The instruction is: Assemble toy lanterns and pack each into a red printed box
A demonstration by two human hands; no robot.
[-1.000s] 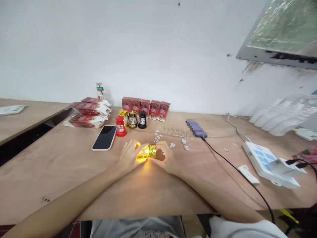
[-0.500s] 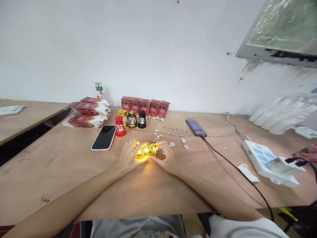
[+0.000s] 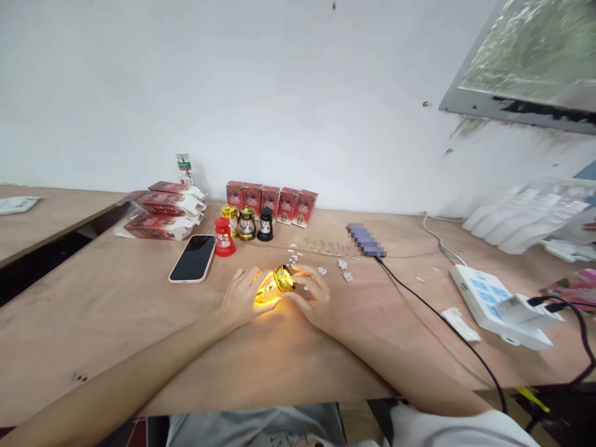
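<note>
A small gold lantern (image 3: 283, 279), glowing bright yellow, lies tilted between my hands just over the table. My left hand (image 3: 242, 297) is closed around its lit left part, the fingers covering some of it. At the gold right end, the thumb and forefinger of my right hand (image 3: 315, 299) curve around the rim, fingertips at its edge. Beyond my hands stand a red lantern (image 3: 224, 239), a black lantern (image 3: 265, 225), a dark bronze lantern (image 3: 246, 225) and another gold lantern (image 3: 229, 214). Small white plastic pieces (image 3: 322, 271) lie near my right fingers.
Red boxes (image 3: 270, 202) stand in a row by the wall; more boxes (image 3: 162, 226) are stacked left. One phone (image 3: 192, 259) lies left, another phone (image 3: 366, 240) right with a black cable. Thin metal pieces (image 3: 330, 249) lie between. A power strip (image 3: 484, 298) is at right.
The lantern has tilted, its gold right end rising and turning so that the rim shows more. My right fingers have shifted slightly around that end. The whole view has moved a little.
</note>
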